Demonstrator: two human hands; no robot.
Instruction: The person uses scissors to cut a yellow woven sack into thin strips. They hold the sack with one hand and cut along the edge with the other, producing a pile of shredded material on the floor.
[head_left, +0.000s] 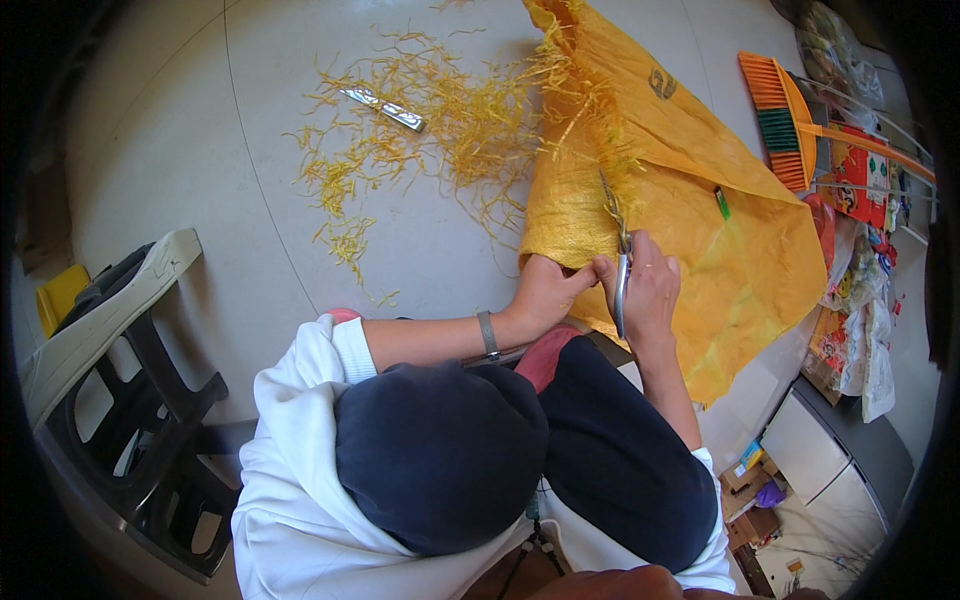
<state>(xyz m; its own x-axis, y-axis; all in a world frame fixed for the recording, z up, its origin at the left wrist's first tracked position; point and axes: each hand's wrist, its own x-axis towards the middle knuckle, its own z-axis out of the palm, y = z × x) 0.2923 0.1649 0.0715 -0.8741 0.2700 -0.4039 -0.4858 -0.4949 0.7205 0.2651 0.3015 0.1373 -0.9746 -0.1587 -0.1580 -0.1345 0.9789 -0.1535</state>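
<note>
In front of me a yellow woven plastic sheet (705, 292), with a frayed edge, spreads over the floor. Its near-left part is rolled or folded over. My left hand (555, 296) grips the lower end of that fold, the fingertips partly hidden beneath the cloth. My right hand (651, 289) holds a pair of scissors (622, 289), whose blades point away from me along the frayed strip. The two thumbs nearly meet beside the scissor handle. Loose yellow plastic strands (480, 131) lie scattered left of the sheet. Among them rests a metal-coloured knife (388, 112).
To the left stands a dark plastic chair (161, 420) with a pale top edge. On the right are an orange-and-green broom (784, 124), a red printed box (859, 180), plastic bags (862, 292) and a grey-and-white cabinet (817, 450). A small green piece (722, 203) sits on the sheet.
</note>
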